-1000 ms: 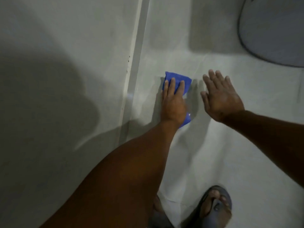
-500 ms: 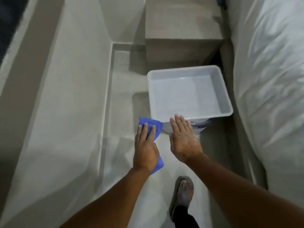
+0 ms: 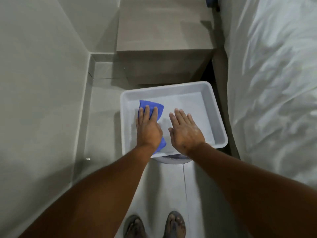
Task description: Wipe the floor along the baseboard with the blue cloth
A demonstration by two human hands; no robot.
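The blue cloth is held flat under my left hand, both over the white plastic tub; blue shows past the fingertips and below the wrist. My right hand hovers beside it over the tub, palm down, fingers spread, holding nothing. The baseboard runs along the left wall beside the pale tiled floor. Whether the cloth touches the tub's bottom cannot be told.
A grey-brown cabinet stands behind the tub against the far wall. A bed with white bedding fills the right side. My two feet in sandals stand on the floor at the bottom. The tub rests on a round object.
The view has risen from the floor by the wall. Both hands have moved forward, from the floor to over the tub, the left hand carrying the cloth with it.
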